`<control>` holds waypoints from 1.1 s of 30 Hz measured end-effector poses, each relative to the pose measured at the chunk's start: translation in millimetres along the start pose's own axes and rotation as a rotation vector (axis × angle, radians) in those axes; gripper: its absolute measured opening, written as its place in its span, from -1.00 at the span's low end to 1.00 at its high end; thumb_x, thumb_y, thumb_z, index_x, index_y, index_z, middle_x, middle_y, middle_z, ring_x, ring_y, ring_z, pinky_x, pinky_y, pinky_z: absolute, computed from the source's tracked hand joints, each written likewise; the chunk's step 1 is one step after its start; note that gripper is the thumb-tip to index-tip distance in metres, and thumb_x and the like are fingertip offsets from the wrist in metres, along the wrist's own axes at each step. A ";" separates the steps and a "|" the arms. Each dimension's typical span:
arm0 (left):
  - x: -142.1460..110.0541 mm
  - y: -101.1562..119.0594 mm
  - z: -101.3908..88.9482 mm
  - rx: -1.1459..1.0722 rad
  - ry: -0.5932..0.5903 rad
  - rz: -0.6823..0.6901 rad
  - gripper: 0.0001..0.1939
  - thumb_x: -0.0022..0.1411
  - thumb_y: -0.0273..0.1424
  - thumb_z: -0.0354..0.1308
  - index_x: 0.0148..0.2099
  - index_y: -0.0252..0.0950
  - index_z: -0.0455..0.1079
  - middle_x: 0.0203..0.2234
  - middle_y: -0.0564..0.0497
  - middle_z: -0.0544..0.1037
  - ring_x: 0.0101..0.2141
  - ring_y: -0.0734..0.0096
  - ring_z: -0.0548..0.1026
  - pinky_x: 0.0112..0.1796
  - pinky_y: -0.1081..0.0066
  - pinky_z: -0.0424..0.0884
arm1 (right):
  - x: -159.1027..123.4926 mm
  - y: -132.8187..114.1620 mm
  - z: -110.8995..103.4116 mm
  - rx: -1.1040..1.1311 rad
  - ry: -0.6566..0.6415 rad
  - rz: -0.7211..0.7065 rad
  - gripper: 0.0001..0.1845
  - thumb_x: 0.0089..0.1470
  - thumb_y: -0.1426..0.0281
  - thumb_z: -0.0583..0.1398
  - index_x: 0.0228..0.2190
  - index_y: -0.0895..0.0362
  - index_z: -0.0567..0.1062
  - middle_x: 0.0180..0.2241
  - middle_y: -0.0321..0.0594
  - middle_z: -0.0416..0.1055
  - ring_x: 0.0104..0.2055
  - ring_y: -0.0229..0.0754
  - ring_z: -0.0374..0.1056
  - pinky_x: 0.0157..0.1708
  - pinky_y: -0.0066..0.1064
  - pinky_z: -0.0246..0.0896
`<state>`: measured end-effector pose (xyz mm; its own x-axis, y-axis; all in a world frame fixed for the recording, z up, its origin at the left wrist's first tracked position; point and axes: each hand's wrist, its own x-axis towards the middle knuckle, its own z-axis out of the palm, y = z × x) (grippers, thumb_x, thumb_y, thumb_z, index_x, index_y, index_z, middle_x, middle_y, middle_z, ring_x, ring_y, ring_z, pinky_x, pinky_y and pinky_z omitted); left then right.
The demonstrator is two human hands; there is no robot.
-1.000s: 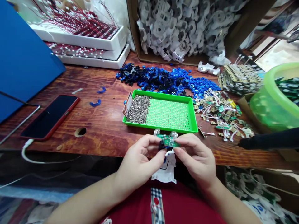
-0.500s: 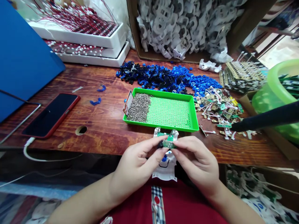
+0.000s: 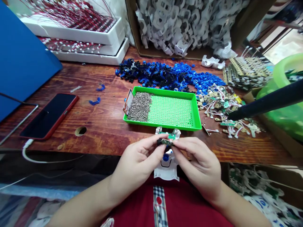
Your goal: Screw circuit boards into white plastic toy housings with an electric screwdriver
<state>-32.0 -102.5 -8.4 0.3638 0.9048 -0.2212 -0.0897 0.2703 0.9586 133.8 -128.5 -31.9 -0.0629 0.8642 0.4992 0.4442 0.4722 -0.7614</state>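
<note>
Between the fingertips of both hands is a small circuit board [image 3: 167, 142] with a black part at its left end. My left hand [image 3: 139, 160] pinches the left end, and my right hand [image 3: 199, 162] pinches the right. Right below the hands, at the table's front edge, rests a white plastic housing [image 3: 167, 171]. A blue button [image 3: 166, 157] sits in that housing, and a green board [image 3: 174, 135] shows at its far end. My fingers cover its middle.
A green tray [image 3: 198, 121] with small screws [image 3: 139, 107] stands just beyond my hands. Behind it lie blue and black plastic parts [image 3: 170, 74]. Wired boards [image 3: 222, 104] are heaped at right, under a dark rod [image 3: 267, 102]. A phone [image 3: 49, 115] lies at left.
The small board has tilted between my fingers and now shows more edge-on. Both hands keep their pinch and have shifted only slightly. The view has moved a little.
</note>
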 end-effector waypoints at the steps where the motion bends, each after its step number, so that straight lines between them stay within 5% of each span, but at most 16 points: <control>1: 0.0 0.0 -0.4 0.021 0.001 0.010 -0.72 0.20 -0.44 0.14 -0.01 -0.18 0.43 -0.18 0.13 0.59 -0.18 0.57 0.52 -0.15 0.69 0.40 | -0.6 0.1 0.4 -0.021 0.007 -0.021 -0.59 -0.03 0.63 0.20 -0.13 0.07 0.44 -0.21 -0.20 0.44 -0.20 -0.28 0.40 -0.18 -0.45 0.40; 11: -0.4 -0.2 0.5 0.113 -0.010 0.096 -0.71 0.24 -0.45 0.10 0.00 -0.11 0.43 -0.13 0.15 0.57 -0.20 0.60 0.51 -0.13 0.68 0.38 | -2.3 5.6 7.0 -0.086 0.034 -0.123 -0.50 -0.06 0.66 0.22 -0.05 0.10 0.40 -0.17 -0.19 0.41 -0.15 -0.30 0.38 -0.11 -0.48 0.38; 17: 4.2 -0.3 1.3 -0.085 0.031 0.009 -0.80 0.19 -0.44 0.16 -0.11 -0.24 0.47 -0.23 0.06 0.60 -0.24 0.52 0.53 -0.19 0.62 0.43 | -2.7 4.2 8.0 -0.160 0.022 -0.104 -0.52 -0.04 0.52 0.26 -0.04 0.14 0.37 -0.15 -0.12 0.35 -0.11 -0.25 0.34 -0.10 -0.41 0.36; 24: 3.0 3.2 3.8 -0.213 -0.048 -0.091 -0.66 0.20 -0.43 0.15 0.02 -0.20 0.19 -0.33 0.08 0.59 -0.36 0.56 0.54 -0.30 0.60 0.45 | 2.3 2.2 0.4 -0.298 0.007 -0.105 -0.54 -0.07 0.38 0.29 -0.10 0.15 0.34 -0.19 -0.13 0.35 -0.13 -0.21 0.32 -0.12 -0.35 0.35; 27: -9.1 14.5 -14.0 -0.034 -0.104 -0.068 -0.66 0.21 -0.39 0.13 0.01 -0.16 0.16 -0.24 0.06 0.56 -0.23 0.48 0.53 -0.21 0.52 0.43 | 6.8 10.8 -10.8 -0.350 0.086 -0.134 -0.52 -0.13 0.39 0.32 -0.12 0.13 0.36 -0.22 -0.16 0.36 -0.15 -0.20 0.31 -0.13 -0.32 0.34; 29: -18.8 18.7 -31.9 0.256 -0.148 -0.076 -0.90 0.22 -0.35 0.10 -0.20 -0.22 0.29 -0.39 0.10 0.54 -0.33 0.51 0.50 -0.29 0.57 0.40 | 8.7 19.8 -17.5 -0.404 0.144 -0.176 -0.49 -0.17 0.42 0.34 -0.12 0.14 0.37 -0.23 -0.16 0.35 -0.15 -0.19 0.31 -0.14 -0.32 0.34; 31: -26.9 15.0 -47.2 0.533 -0.298 -0.176 -0.84 0.22 -0.28 0.09 -0.34 -0.26 0.33 -0.50 0.10 0.49 -0.45 0.52 0.44 -0.40 0.56 0.35 | 9.1 28.2 -21.3 -0.445 0.136 -0.222 -0.46 -0.18 0.43 0.35 -0.10 0.15 0.36 -0.22 -0.15 0.34 -0.15 -0.18 0.31 -0.15 -0.33 0.34; 33: -31.7 3.3 -54.2 0.616 -0.406 -0.277 -0.79 0.20 -0.22 0.10 -0.26 -0.26 0.35 -0.39 0.05 0.51 -0.37 0.44 0.46 -0.32 0.47 0.39 | 8.1 33.7 -21.3 -0.472 0.074 -0.249 -0.46 -0.17 0.41 0.34 -0.10 0.15 0.36 -0.21 -0.14 0.33 -0.14 -0.17 0.31 -0.14 -0.32 0.34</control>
<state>-94.1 -112.4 -7.9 0.6186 0.6081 -0.4976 0.5409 0.1299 0.8310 167.3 -109.3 -44.8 -0.1620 0.7132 0.6819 0.7782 0.5173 -0.3561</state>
